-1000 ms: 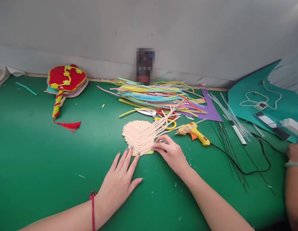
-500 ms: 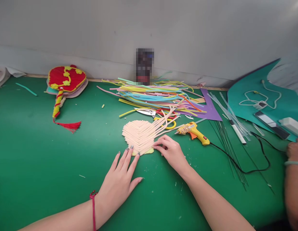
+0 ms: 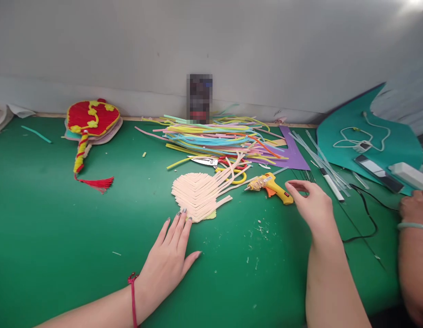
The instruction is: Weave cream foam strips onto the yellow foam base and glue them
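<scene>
My left hand (image 3: 173, 250) lies flat with fingers stretched out. Its fingertips rest on the lower edge of a rounded piece of pale peach pipe cleaners (image 3: 194, 193) laid in a V pattern. Loose strip ends fan out from the piece to the upper right, and a bit of yellow-green backing (image 3: 211, 214) shows beneath it. My right hand (image 3: 310, 198) hovers by the handle end of a yellow hot glue gun (image 3: 278, 191), thumb and forefinger curved with a small gap. I see nothing held in it. The glue gun lies on its side, nozzle pointing left.
Behind lie a heap of coloured pipe cleaners (image 3: 211, 136), scissors (image 3: 206, 161) and a purple sheet (image 3: 295, 150). A red and yellow fan (image 3: 93, 119) sits back left. Glue sticks (image 3: 321, 157) and a teal sheet (image 3: 337, 132) are right, beside another person's hand (image 3: 415, 209).
My right hand has left the peach piece's right edge and moved right to the glue gun's handle. Short strip ends now show where it was. My left hand stays put; the view shifts slightly.
</scene>
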{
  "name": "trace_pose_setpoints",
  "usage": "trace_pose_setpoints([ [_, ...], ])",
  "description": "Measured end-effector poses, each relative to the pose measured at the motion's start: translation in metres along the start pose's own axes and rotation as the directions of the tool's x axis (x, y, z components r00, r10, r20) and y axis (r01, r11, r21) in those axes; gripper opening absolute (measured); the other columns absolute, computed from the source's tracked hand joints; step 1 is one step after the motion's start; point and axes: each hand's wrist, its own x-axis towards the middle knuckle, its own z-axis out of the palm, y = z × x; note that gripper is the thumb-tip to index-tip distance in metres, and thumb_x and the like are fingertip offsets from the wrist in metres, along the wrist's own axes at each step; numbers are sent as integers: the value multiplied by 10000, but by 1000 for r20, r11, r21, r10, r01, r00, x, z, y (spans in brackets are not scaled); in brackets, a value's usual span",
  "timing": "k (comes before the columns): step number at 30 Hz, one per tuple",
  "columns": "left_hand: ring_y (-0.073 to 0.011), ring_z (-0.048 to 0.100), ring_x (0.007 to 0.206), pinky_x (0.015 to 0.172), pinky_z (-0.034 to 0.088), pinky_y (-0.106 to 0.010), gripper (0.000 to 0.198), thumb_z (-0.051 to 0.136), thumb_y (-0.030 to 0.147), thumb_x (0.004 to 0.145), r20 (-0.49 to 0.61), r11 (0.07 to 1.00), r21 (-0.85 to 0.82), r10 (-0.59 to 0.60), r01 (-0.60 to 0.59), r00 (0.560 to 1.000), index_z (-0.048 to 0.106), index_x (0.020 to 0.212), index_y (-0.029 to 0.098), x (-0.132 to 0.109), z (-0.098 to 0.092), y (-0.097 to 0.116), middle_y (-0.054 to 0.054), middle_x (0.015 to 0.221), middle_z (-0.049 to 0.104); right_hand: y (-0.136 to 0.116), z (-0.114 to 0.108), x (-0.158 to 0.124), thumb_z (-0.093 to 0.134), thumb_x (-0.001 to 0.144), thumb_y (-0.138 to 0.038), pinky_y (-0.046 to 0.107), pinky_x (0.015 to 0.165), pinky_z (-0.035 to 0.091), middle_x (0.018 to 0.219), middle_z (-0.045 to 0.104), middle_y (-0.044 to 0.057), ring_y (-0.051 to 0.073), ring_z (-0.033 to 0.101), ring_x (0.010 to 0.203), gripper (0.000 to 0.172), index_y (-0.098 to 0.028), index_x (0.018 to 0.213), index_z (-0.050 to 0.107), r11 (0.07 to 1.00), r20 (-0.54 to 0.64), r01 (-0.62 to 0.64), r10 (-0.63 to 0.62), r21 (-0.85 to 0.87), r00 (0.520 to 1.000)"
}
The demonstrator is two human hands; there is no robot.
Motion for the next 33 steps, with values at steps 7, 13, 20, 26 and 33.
trace_pose_setpoints([
  [7, -345, 493, 1261, 1054, 351, -495, 748, 362, 438, 958, -62, 1000, 11, -28, 29, 998, 87, 1479, -23, 2, 0, 1, -262, 1403, 443, 24, 27, 14, 568, 678, -705, 391, 756, 469, 940, 615, 109, 247, 597, 852, 582, -172, 895, 653, 997, 184, 73, -74, 8, 980],
  [13, -314, 484, 1275, 1083, 319, -496, 527, 446, 295, 946, -128, 1000, 29, 10, -6, 992, 348, 1403, 51, 7, -13, 1, -211, 1408, 468, 34, 30, 18, 482, 717, -765, 374, 746, 457, 956, 631, 104, 247, 587, 892, 597, -195, 870, 572, 981, 208, 138, -164, 135, 964],
  [20, -239, 617, 1025, 913, 472, -400, 272, 416, 271, 941, -9, 921, -354, -177, 163, 984, 585, 1116, 151, 55, -17, -46, -111, 1115, 672, 20, 24, 13, 447, 792, -724, 335, 606, 479, 839, 664, 71, 187, 602, 632, 563, -207, 1014, 458, 924, 90, 41, -81, 379, 993],
  [26, -230, 614, 943, 817, 467, -337, 303, 585, 309, 795, 221, 683, -548, -439, 483, 871, 602, 1051, 148, 120, 17, -93, -95, 1032, 667, 10, 24, 7, 418, 813, -717, 320, 570, 440, 844, 663, 64, 184, 569, 612, 558, -216, 1047, 484, 947, 96, 63, -98, 316, 991],
  [33, -172, 585, 724, 616, 423, -263, 245, 656, 402, 700, 296, 595, -646, -382, 478, 875, 623, 764, 168, 131, 33, -104, -34, 785, 661, 5, 27, 5, 399, 833, -694, 313, 602, 427, 886, 661, 78, 193, 576, 666, 548, -206, 1059, 500, 949, 93, 117, -150, 291, 984],
])
